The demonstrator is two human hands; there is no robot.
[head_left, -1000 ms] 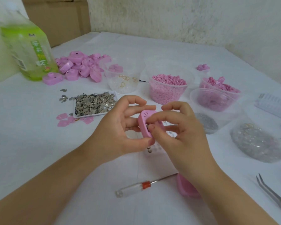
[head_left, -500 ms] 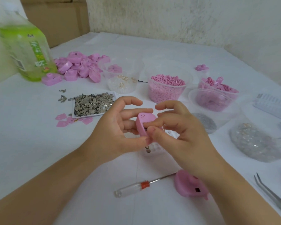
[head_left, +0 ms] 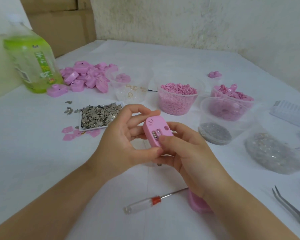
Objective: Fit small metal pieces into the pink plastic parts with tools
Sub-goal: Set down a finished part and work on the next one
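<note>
At left hand, part newly face-up

The pink part is smooth plastic with a soft, dull look. The tiny wheels in its window are shiny metal. The heap of small pieces is thin grey metal that glints. The screwdriver has a see-through plastic handle and a bright metal rod. The tweezers are plain grey metal. The tubs are clear, glossy plastic. The bottle is shiny green plastic. The table cover is white and dull. The wall looks rough and bumpy.
</note>
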